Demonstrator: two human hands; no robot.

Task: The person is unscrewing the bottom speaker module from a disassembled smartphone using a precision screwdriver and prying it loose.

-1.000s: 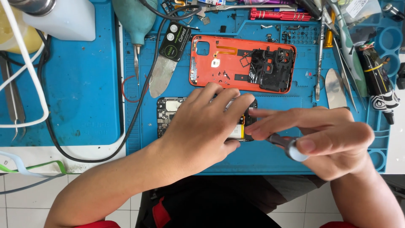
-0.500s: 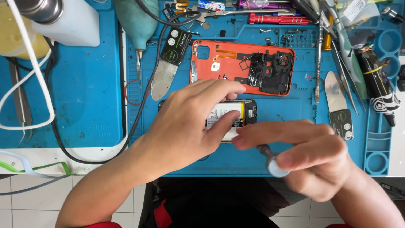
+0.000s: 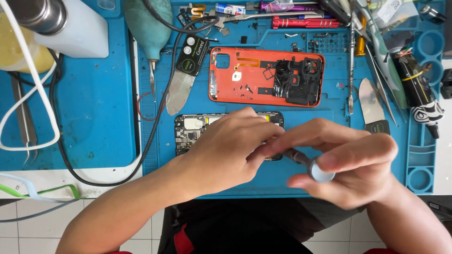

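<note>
Both forearms are bare, with no sleeves, watch or rings showing. The left hand (image 3: 226, 150) and right hand (image 3: 348, 164) wear no gloves. Below them shows dark clothing with red trim.

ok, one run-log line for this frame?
left hand: pressing opened phone | right hand: gripping small screwdriver, tip at phone | orange back cover: off, lying beyond | blue mat

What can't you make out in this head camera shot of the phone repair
- Screwdriver tip, head view: hidden under the left hand, so where it meets the opened phone cannot be told.
- Phone's middle and right part: covered by both hands.
- Right hand: blurred.
- Loose screws inside the orange back cover: too small to tell apart.
- White bottle: cut off by the top edge.
</note>
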